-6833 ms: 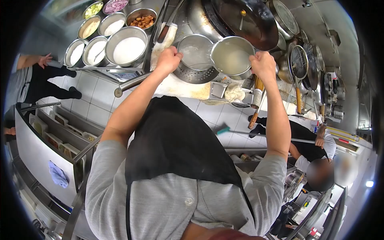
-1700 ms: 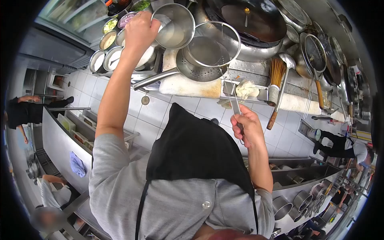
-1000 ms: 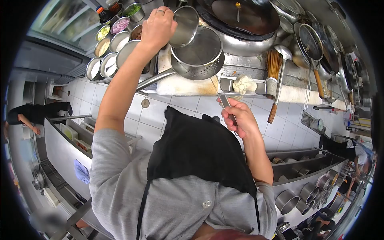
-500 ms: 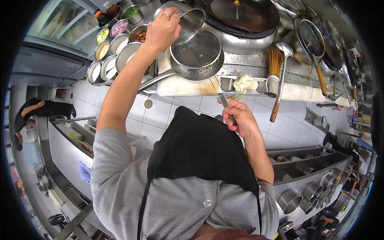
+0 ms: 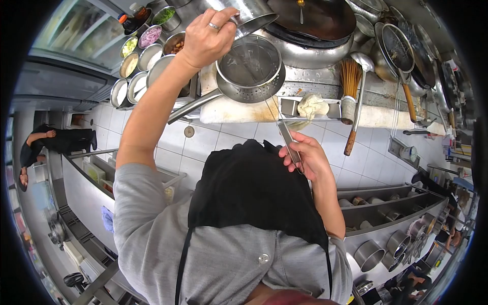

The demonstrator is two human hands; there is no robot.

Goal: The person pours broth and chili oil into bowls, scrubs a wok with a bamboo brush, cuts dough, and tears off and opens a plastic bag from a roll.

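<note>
Tipping more than a moment ago, the pot (image 5: 254, 11), gripped by the left hand (image 5: 210, 38), poured liquid (image 5: 246, 50) into the sieve (image 5: 262, 70), top middle of the frame; the right hand (image 5: 307, 154) curled around its handle (image 5: 288, 140).

- Tilted pot (image 5: 248, 7): far side cut by upper edge.
- Left fingers (image 5: 226, 32): hold on pot partly hidden.
- Wok (image 5: 328, 23): far rim out of frame.
- Far-right person (image 5: 460, 218): too small to read.
</note>
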